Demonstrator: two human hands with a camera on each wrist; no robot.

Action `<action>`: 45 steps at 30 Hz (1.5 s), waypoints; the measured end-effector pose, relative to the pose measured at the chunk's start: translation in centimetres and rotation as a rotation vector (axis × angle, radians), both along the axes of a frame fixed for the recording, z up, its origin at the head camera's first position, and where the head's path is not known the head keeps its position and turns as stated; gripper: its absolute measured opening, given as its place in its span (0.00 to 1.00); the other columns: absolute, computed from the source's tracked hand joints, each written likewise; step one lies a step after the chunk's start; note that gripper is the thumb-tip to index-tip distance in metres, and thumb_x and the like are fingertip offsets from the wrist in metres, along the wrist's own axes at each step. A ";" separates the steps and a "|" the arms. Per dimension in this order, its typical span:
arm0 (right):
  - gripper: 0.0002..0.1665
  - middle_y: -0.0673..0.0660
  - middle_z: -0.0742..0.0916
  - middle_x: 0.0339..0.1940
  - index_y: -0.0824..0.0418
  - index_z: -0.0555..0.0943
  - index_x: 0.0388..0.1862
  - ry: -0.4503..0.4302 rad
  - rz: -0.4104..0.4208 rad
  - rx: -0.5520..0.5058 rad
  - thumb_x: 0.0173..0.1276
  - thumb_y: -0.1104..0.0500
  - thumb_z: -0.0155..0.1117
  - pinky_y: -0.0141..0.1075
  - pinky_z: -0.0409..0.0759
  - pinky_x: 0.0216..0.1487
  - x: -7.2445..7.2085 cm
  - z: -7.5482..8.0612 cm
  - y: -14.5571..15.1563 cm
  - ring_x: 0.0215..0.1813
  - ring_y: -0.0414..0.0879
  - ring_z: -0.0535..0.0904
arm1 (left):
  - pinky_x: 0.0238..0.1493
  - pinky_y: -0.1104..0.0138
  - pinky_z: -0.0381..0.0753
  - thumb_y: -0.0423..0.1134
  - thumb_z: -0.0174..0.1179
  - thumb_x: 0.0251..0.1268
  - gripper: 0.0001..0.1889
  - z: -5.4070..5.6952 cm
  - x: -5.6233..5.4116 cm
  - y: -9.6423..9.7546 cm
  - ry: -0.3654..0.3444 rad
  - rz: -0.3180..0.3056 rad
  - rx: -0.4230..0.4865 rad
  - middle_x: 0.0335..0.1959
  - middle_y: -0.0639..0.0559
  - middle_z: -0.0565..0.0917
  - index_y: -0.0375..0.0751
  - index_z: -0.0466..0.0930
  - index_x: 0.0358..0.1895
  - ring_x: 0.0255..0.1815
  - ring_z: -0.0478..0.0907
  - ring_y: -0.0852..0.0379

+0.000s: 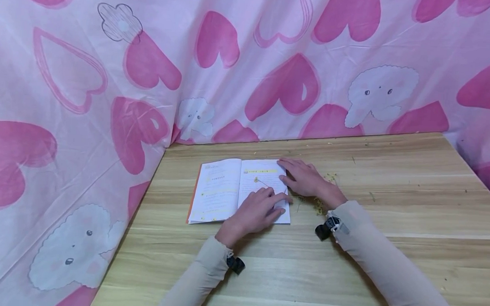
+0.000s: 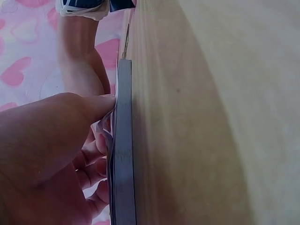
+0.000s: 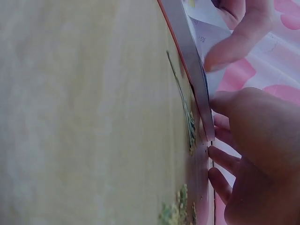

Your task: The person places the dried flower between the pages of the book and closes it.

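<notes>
An open book (image 1: 216,199) with printed pages and an orange cover edge lies on the wooden table. On its right page rests a small yellow flower sprig (image 1: 256,179) with a thin stem. My left hand (image 1: 255,212) lies over the lower part of that page, fingers spread towards its right edge. The thumb (image 2: 96,107) touches the page edges in the left wrist view, where the paper bends up a little. At the upper right edge of the book, my right hand (image 1: 303,177) rests with extended fingers, its thumb (image 3: 227,101) against the page edge.
Several dried yellow-green flower bits (image 1: 319,206) are scattered right of the book, partly beneath the right forearm. A thin dry stem (image 3: 182,96) lies beside the book's edge. Pink heart-patterned cloth (image 1: 215,88) hangs behind and left of the table (image 1: 411,197).
</notes>
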State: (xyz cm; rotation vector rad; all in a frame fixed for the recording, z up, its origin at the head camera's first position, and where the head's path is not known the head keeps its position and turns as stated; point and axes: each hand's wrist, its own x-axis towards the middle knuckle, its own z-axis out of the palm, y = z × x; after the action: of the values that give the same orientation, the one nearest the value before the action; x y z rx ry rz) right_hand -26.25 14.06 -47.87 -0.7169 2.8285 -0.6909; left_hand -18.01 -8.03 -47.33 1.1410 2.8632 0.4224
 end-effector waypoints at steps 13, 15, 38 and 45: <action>0.35 0.65 0.60 0.91 0.63 0.53 0.90 -0.007 -0.030 -0.090 0.91 0.55 0.40 0.70 0.58 0.83 -0.4 -0.5 0.2 0.91 0.64 0.54 | 0.37 0.71 0.75 0.49 0.65 0.80 0.13 0.4 -0.2 -0.4 -0.021 0.038 0.148 0.46 0.57 0.79 0.55 0.81 0.61 0.35 0.73 0.62; 0.36 0.66 0.59 0.91 0.64 0.52 0.90 -0.022 -0.033 -0.099 0.90 0.55 0.41 0.69 0.57 0.84 -0.5 -0.5 0.3 0.91 0.64 0.53 | 0.39 0.72 0.76 0.49 0.65 0.80 0.13 0.7 -0.2 -0.5 -0.045 0.069 0.167 0.46 0.58 0.79 0.54 0.82 0.60 0.36 0.74 0.63; 0.36 0.63 0.65 0.89 0.61 0.63 0.87 -0.006 0.003 -0.030 0.87 0.52 0.55 0.66 0.63 0.83 -0.1 0.2 -0.5 0.88 0.62 0.62 | 0.40 0.70 0.84 0.67 0.56 0.81 0.28 5.5 1.1 -2.6 -0.033 0.195 0.340 0.43 0.58 0.89 0.48 0.89 0.58 0.39 0.85 0.63; 0.36 0.63 0.64 0.90 0.62 0.62 0.88 -0.011 -0.003 -0.014 0.88 0.52 0.54 0.65 0.62 0.84 0.1 0.0 -0.2 0.89 0.62 0.60 | 0.42 0.66 0.85 0.65 0.64 0.75 0.28 6.2 1.5 -3.1 0.005 0.187 0.322 0.46 0.52 0.91 0.44 0.89 0.60 0.41 0.88 0.56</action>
State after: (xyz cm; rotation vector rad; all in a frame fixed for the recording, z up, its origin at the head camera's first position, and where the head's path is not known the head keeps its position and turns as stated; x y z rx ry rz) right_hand -26.20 13.83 -47.84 -0.7088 2.8181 -0.7135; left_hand -16.55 -11.13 -41.15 0.9068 2.9923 0.9182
